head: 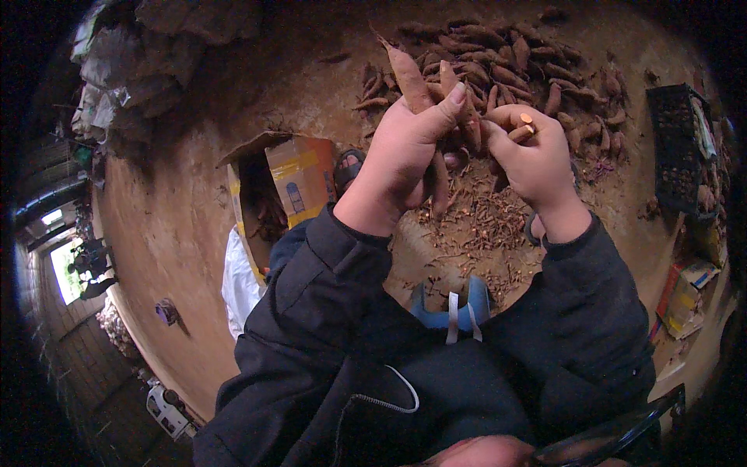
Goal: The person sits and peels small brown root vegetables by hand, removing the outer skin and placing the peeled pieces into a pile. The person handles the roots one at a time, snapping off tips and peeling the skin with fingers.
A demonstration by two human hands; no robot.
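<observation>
My left hand (400, 149) is closed around a small bunch of sweet potatoes. One long sweet potato (408, 76) with a thin root tail points up and away from it. Beside my thumb is another sweet potato (448, 76), and the end of a sweet potato (440, 184) hangs below the palm. My right hand (537, 160) is closed close beside the bunch, its thumb and forefinger pinched together near it. Between its curled fingers sit thin root pieces (521, 133) with orange broken ends. What lies inside that palm is hidden.
A heap of sweet potatoes (484, 58) covers the floor ahead. Root scraps (484, 219) lie below my hands. An open cardboard box (306, 178) and a white sack (238, 286) stand left. To the right are a black plastic crate (680, 146) and a carton (686, 300).
</observation>
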